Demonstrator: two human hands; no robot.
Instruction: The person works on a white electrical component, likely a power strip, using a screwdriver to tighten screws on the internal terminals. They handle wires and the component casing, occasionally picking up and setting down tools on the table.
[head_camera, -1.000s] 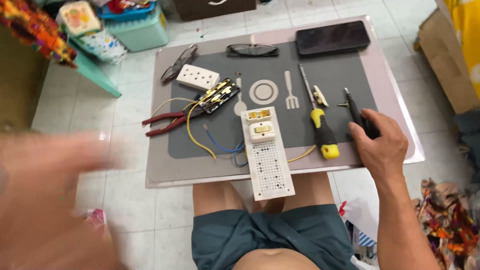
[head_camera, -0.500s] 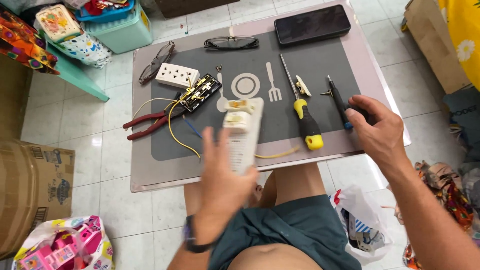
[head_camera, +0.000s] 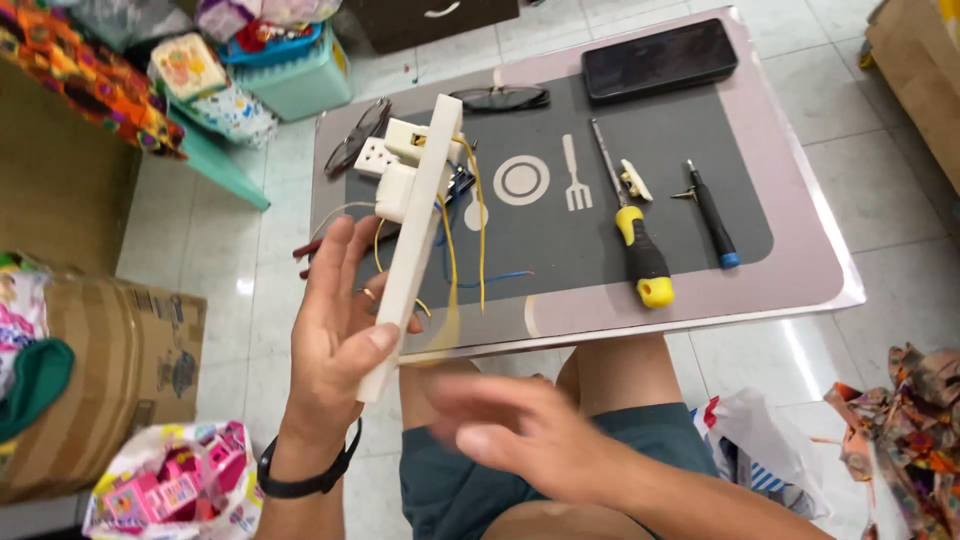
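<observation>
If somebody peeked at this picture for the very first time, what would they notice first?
Most likely the long white power strip, held up edge-on in the left hand at the middle, with yellow wires trailing from it. Just below, the right hand blurs over the lap. On the table behind, a yellow-and-black screwdriver lies near a black phone at the far edge.
</observation>
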